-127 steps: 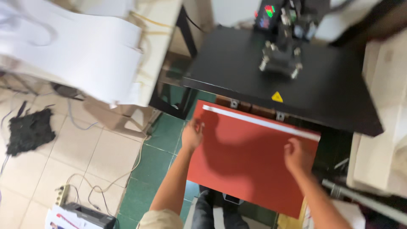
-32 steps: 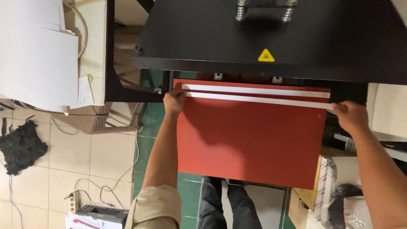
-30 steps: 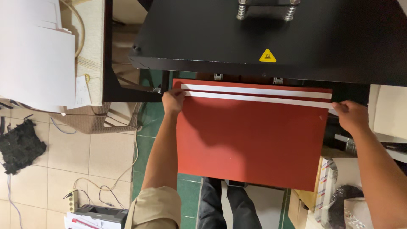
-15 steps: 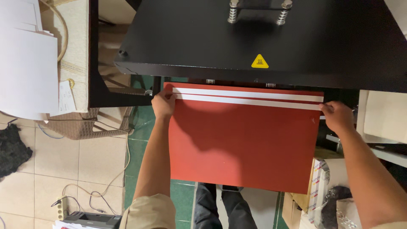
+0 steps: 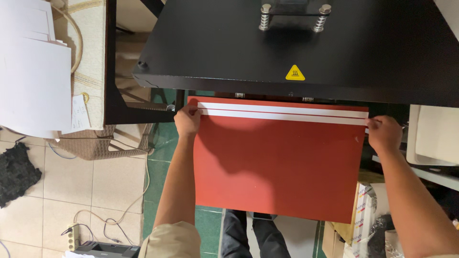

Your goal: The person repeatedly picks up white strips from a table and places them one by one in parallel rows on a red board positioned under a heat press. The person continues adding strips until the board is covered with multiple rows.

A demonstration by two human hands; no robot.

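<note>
Left hand and right hand pinch white strips on red pad.

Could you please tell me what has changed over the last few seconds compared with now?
Both hands moved outward: the left hand and right hand went from lying on the red pad to gripping the ends of the white strips. The black press plate stayed above the pad.

White sheets upper left, wicker chair, black cloth on tiled floor.
</note>
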